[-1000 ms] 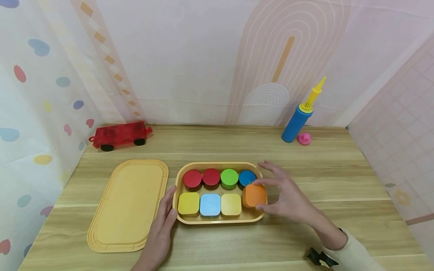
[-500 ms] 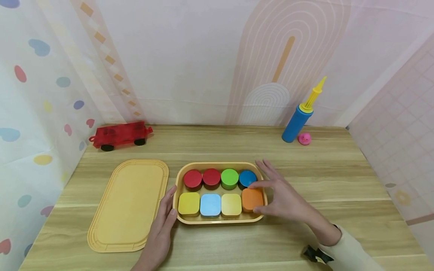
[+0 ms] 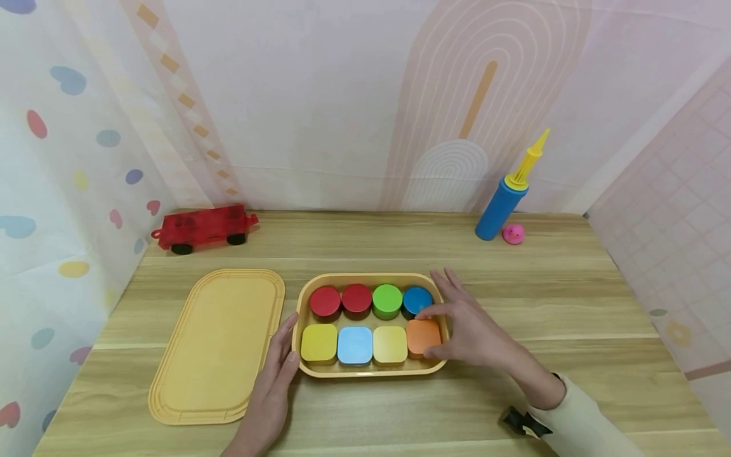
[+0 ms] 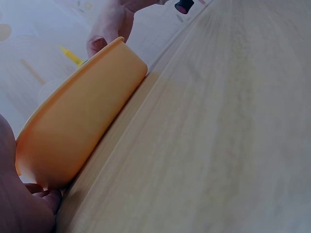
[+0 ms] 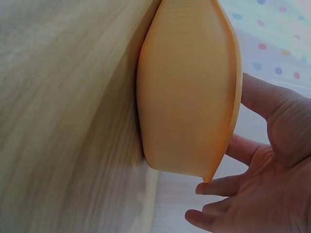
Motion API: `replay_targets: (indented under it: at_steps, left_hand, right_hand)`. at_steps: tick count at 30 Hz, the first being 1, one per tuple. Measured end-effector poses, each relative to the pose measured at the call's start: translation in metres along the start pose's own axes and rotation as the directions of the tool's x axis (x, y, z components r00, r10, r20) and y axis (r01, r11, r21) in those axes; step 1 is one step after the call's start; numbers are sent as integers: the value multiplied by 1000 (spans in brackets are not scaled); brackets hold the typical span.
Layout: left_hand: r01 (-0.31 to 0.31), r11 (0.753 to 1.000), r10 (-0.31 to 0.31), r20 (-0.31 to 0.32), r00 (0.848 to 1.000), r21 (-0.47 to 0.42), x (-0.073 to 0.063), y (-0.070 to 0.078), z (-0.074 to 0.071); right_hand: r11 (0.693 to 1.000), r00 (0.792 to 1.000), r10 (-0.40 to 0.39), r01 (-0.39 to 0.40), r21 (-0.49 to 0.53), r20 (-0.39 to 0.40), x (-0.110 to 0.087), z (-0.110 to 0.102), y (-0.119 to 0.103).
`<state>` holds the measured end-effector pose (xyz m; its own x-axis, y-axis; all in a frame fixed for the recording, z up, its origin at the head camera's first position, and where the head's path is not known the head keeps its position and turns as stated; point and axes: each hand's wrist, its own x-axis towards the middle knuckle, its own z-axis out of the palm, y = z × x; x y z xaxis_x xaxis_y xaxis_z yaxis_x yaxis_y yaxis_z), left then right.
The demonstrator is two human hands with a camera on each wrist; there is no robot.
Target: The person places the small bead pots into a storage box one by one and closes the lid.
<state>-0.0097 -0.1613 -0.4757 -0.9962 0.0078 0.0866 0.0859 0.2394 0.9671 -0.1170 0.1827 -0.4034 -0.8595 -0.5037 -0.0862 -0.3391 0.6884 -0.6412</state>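
Observation:
A shallow yellow-orange box (image 3: 365, 373) holds two rows of coloured pieces. Round-topped ones line the back: two red, a green one (image 3: 387, 301) and a blue one (image 3: 417, 301). In front are square-topped pieces: a yellow one (image 3: 319, 343), a light blue one (image 3: 355, 346), a pale yellow one (image 3: 390, 344) and an orange block (image 3: 423, 337) at the right end. Thumb and index finger of my right hand (image 3: 476, 330) pinch that orange block inside the box; the other fingers stretch out behind the right rim. My left hand (image 3: 268, 387) rests with relaxed fingers against the box's left end.
To the left lies a flat yellow lid (image 3: 219, 346), close beside my left hand. A red toy wagon (image 3: 202, 227) stands at the back left. At the back right are a blue and yellow hand pump (image 3: 502, 203) and a small pink duck (image 3: 514, 234).
My right hand has lowered the orange block and shifted it slightly left, from a tilted position over the rim to level in the front row. The left hand stays put.

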Motion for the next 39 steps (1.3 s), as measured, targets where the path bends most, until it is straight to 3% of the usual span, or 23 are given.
replay_targets:
  at_steps: [10, 28, 33, 39]
  left_hand:
    - [-1, 1000, 1, -7, 1000, 12, 1, 0, 0]
    - [-7, 1000, 7, -8, 1000, 12, 1, 0, 1]
    - [-2, 1000, 2, -8, 1000, 10, 1, 0, 1]
    - [-4, 1000, 5, -8, 1000, 25, 1, 1, 0]
  right_hand:
    - [1000, 1000, -4, 5, 31, -26, -3, 0, 4]
    - [992, 986, -40, 59, 113, -164, -20, 1, 8]
    - [978, 986, -16, 51, 202, -168, -26, 2, 11]
    - [957, 989, 58, -16, 289, -139, -33, 5, 16]
